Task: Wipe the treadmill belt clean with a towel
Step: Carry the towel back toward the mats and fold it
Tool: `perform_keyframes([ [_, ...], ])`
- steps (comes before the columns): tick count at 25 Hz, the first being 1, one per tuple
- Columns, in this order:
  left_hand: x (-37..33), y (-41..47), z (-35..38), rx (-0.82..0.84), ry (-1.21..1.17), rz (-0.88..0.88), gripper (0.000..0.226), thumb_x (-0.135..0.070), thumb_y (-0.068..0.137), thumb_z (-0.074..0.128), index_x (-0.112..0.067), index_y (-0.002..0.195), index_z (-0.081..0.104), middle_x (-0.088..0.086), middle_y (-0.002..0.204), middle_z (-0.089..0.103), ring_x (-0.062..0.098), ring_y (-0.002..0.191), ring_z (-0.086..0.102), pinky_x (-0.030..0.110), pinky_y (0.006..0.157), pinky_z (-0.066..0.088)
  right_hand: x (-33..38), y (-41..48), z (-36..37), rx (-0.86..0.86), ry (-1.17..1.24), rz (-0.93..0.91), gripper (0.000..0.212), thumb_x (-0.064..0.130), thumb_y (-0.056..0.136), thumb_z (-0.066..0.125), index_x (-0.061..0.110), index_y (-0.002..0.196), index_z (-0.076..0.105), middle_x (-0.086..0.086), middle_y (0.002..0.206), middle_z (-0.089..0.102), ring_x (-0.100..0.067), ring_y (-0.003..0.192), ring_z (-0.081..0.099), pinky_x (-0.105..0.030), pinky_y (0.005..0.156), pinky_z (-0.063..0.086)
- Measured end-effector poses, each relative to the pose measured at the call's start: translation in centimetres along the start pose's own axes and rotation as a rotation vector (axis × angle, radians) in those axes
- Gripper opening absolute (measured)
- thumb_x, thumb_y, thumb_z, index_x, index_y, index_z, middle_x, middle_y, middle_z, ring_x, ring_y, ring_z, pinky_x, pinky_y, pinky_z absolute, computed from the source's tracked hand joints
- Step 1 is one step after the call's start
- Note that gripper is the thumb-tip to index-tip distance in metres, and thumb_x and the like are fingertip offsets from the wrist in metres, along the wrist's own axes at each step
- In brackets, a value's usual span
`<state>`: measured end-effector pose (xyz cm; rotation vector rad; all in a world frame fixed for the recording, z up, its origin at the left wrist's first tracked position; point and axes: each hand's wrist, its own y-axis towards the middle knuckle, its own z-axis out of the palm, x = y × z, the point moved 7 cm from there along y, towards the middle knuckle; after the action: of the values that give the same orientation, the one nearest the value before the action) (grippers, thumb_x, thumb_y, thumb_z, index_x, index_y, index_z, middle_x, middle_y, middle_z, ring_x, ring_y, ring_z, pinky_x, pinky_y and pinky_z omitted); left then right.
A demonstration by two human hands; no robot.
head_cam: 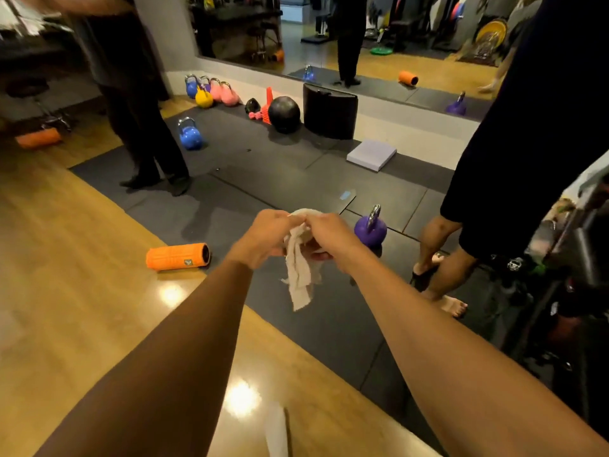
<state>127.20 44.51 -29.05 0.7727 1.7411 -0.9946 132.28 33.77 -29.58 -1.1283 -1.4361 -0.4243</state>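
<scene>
Holding white towel [300,268] w/ both hands out front at 12 o'clock, my left hand [263,237] & right hand [329,237] fingers pinched closed on its top, cloth dangling above dark mat [296,179], purple kettlebell [370,227] at 2 o'clock, orange roller [178,256] at 10.

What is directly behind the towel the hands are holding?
Dark floor mat lies behind the hanging towel, held by the left hand and right hand. The towel covers the mat directly behind it.

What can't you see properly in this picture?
Head view:
- Treadmill belt: not identifiable; dark blurred machinery is cut by the right edge.
- Crumpled white cloth towel: its top is hidden by the left hand and right hand.
- Person in black trousers: cut by the top edge.
</scene>
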Motion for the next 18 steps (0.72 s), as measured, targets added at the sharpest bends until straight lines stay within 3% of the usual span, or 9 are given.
perform_keyframes([
  [3, -3.1, 8.5, -1.3, 0.093, 0.078, 0.086, 0.036, -0.024, 0.081, 0.071, 0.005, 0.101, 0.066, 0.024, 0.094, 0.069, 0.028, 0.082, 0.067, 0.045, 0.081, 0.055, 3.8, 7.7, -0.9, -0.039, 0.084, 0.005, 0.026, 0.019, 0.091, 0.044, 0.012, 0.082, 0.067, -0.019, 0.092, 0.071, -0.027, 0.074, 0.064, -0.041, 0.078, 0.056],
  [5, -5.9, 14.7, -2.5, 0.105, 0.127, 0.148, 0.036, -0.015, 0.071, 0.072, 0.008, 0.098, 0.065, 0.025, 0.087, 0.067, 0.030, 0.080, 0.066, 0.049, 0.080, 0.055, 7.2, 12.8, -1.5, -0.045, 0.076, -0.057, 0.023, 0.016, 0.091, 0.047, 0.008, 0.093, 0.069, -0.015, 0.091, 0.070, -0.021, 0.073, 0.063, -0.037, 0.072, 0.056],
  [9, -11.2, 25.1, -3.8, 0.077, 0.129, 0.206, 0.016, -0.012, 0.082, 0.064, -0.002, 0.093, 0.069, 0.008, 0.079, 0.063, 0.019, 0.072, 0.057, 0.030, 0.066, 0.049, 12.6, 21.8, -4.7, -0.166, -0.057, -0.181, 0.025, 0.005, 0.088, 0.052, 0.017, 0.103, 0.069, 0.000, 0.087, 0.067, -0.012, 0.074, 0.060, -0.030, 0.069, 0.053],
  [11, -14.0, 30.2, -3.5, 0.094, 0.109, 0.192, 0.014, -0.012, 0.088, 0.059, -0.011, 0.098, 0.068, 0.002, 0.081, 0.062, 0.015, 0.071, 0.055, 0.028, 0.066, 0.047, 14.1, 27.1, -7.2, -0.316, -0.071, -0.188, 0.022, 0.012, 0.085, 0.060, 0.021, 0.104, 0.067, 0.001, 0.094, 0.068, -0.013, 0.080, 0.062, -0.034, 0.077, 0.056],
  [13, -16.1, 35.9, -2.9, 0.135, 0.072, 0.181, 0.018, -0.012, 0.090, 0.056, -0.012, 0.104, 0.066, 0.002, 0.086, 0.061, 0.017, 0.077, 0.056, 0.031, 0.069, 0.048, 14.5, 33.0, -9.0, -0.393, -0.043, -0.146, 0.040, 0.028, 0.082, 0.069, 0.021, 0.119, 0.057, 0.000, 0.114, 0.063, -0.016, 0.095, 0.061, -0.038, 0.085, 0.055],
  [16, -18.3, 44.5, -2.5, 0.162, -0.042, 0.166, 0.017, -0.016, 0.092, 0.054, -0.018, 0.104, 0.066, 0.004, 0.099, 0.065, 0.023, 0.092, 0.061, 0.037, 0.079, 0.051, 14.1, 42.0, -10.7, -0.289, 0.154, -0.028, 0.075, 0.051, 0.077, 0.070, 0.021, 0.139, 0.039, 0.004, 0.132, 0.048, -0.018, 0.118, 0.050, -0.046, 0.097, 0.046],
  [18, -19.9, 50.1, -2.7, 0.154, -0.082, 0.155, 0.015, -0.020, 0.092, 0.056, -0.024, 0.101, 0.066, 0.005, 0.108, 0.066, 0.026, 0.101, 0.061, 0.043, 0.089, 0.051, 14.8, 47.7, -11.4, -0.134, 0.297, -0.002, 0.063, 0.051, 0.076, 0.072, 0.021, 0.128, 0.050, 0.004, 0.128, 0.057, -0.018, 0.116, 0.054, -0.049, 0.098, 0.045],
])
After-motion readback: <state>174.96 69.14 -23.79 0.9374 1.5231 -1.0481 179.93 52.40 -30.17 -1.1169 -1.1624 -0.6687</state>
